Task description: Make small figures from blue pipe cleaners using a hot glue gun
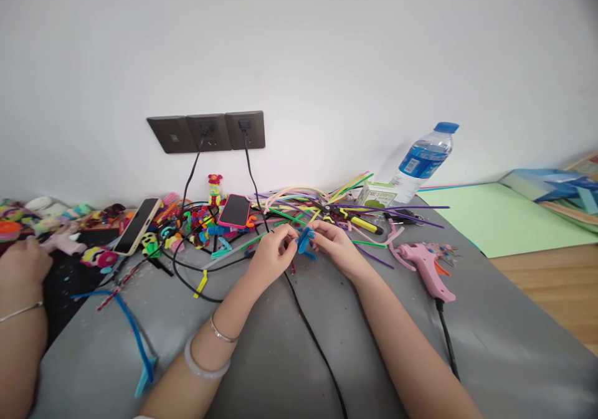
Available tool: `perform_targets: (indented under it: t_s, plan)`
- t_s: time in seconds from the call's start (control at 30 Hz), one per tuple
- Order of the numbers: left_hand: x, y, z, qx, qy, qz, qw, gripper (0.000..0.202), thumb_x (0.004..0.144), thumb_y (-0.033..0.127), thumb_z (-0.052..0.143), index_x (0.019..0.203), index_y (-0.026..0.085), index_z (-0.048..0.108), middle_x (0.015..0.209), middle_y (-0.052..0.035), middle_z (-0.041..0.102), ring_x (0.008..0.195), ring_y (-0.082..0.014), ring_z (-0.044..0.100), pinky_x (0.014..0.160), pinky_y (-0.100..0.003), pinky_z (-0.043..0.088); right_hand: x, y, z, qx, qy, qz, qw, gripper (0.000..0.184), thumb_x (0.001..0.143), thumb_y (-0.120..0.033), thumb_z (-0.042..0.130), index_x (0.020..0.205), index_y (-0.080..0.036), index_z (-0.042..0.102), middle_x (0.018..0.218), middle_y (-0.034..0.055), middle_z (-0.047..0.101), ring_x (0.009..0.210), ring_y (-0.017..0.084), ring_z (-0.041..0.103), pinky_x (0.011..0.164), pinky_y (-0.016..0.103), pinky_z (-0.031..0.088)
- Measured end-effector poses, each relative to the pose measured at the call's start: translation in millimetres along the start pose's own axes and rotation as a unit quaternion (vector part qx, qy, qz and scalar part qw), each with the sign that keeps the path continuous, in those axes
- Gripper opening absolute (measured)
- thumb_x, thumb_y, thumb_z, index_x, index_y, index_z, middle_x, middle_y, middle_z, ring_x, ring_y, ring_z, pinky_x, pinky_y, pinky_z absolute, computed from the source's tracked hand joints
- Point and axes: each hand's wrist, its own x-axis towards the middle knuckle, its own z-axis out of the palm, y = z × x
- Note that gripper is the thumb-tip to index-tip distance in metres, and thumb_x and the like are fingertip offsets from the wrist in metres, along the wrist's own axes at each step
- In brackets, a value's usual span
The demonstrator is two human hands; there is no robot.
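Note:
Over the middle of the grey table, both hands meet at a bent blue pipe cleaner (304, 241). My left hand (275, 248), with bracelets on its wrist, pinches it from the left. From the right, my right hand (332, 244) grips it between thumb and fingers. Just behind the hands lies a loose pile of coloured pipe cleaners (299, 200), with yellow-handled pliers (359, 221) on it. Another blue pipe cleaner (133, 325), with a light blue piece at its end, lies on the table left of my forearm.
A pink glue gun (426, 266) rests at right, its cable running forward. Behind stand a water bottle (423, 160) and a small box (377, 193). Two phones (137, 226) and small fuzzy figures crowd the left. Black cables cross the table. Another person's hand (23, 263) is at far left.

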Motion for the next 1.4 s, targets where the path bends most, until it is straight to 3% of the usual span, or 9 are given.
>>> perform_targets:
  t_s: [0.2,0.33,0.47,0.63,0.83,1.13,1.4]
  plan:
    - [-2.3,-5.7,3.5,-0.020,0.003,-0.025,0.999,0.015,0.098,0.029,0.041,0.092,0.020,0.052,0.086,-0.0038,0.062,0.072,-0.0158,0.056,0.064,-0.026,0.045,-0.1,1.7,0.6,0.026,-0.010,-0.006,1.000,0.038,0.072,-0.052,0.081,0.087,-0.020,0.067,0.073,-0.0018,0.059,0.062,0.011,0.050,0.058,0.024,0.040]
    - [-0.9,-7.3,5.1,-0.102,0.062,-0.064,0.991,0.023,0.100,0.037,0.036,0.091,0.022,0.049,0.097,-0.0058,0.067,0.081,-0.0168,0.062,0.064,-0.026,0.048,0.8,3.0,-0.9,0.025,0.014,-0.022,0.999,0.036,0.073,-0.052,0.080,0.088,-0.022,0.068,0.075,-0.0012,0.059,0.064,0.012,0.051,0.059,0.025,0.041]
    - [1.8,-6.3,2.8,-0.143,0.114,-0.085,0.980,0.025,0.098,0.039,0.038,0.084,0.022,0.048,0.096,-0.0066,0.070,0.076,-0.0164,0.065,0.058,-0.025,0.048,1.4,2.1,-1.6,0.030,0.031,-0.030,0.999,0.037,0.071,-0.053,0.081,0.087,-0.022,0.068,0.077,-0.0006,0.059,0.066,0.013,0.051,0.061,0.026,0.042]
    - [2.9,-11.2,3.9,-0.137,0.091,-0.103,0.981,0.017,0.090,0.036,0.053,0.088,0.020,0.056,0.094,-0.0077,0.072,0.079,-0.0187,0.070,0.060,-0.025,0.053,1.2,0.7,-1.2,0.030,0.039,-0.038,0.998,0.038,0.071,-0.054,0.081,0.088,-0.023,0.067,0.078,-0.0001,0.059,0.066,0.014,0.051,0.061,0.027,0.043]
    - [3.4,-15.4,6.2,-0.135,0.089,-0.101,0.982,0.013,0.085,0.030,0.058,0.087,0.018,0.061,0.087,-0.0069,0.071,0.078,-0.0193,0.071,0.060,-0.025,0.054,0.9,-0.2,-1.6,0.042,0.048,-0.041,0.997,0.039,0.070,-0.055,0.082,0.087,-0.023,0.067,0.077,-0.0006,0.058,0.066,0.014,0.051,0.062,0.027,0.043]
    - [0.3,-9.7,6.9,-0.177,0.084,-0.092,0.976,0.020,0.096,0.040,0.046,0.087,0.022,0.044,0.085,-0.0032,0.068,0.070,-0.0138,0.065,0.054,-0.021,0.050,0.5,-1.6,-0.7,0.058,0.054,-0.038,0.996,0.038,0.069,-0.053,0.083,0.086,-0.023,0.068,0.077,-0.0011,0.059,0.065,0.013,0.051,0.062,0.027,0.042]
    - [0.2,-10.6,6.2,-0.153,0.081,-0.082,0.982,0.022,0.095,0.040,0.047,0.085,0.021,0.048,0.086,-0.0037,0.069,0.071,-0.0136,0.065,0.058,-0.022,0.051,1.1,-1.2,-0.6,0.046,0.052,-0.040,0.997,0.040,0.069,-0.055,0.082,0.087,-0.024,0.066,0.074,-0.0011,0.059,0.064,0.014,0.051,0.061,0.028,0.043]
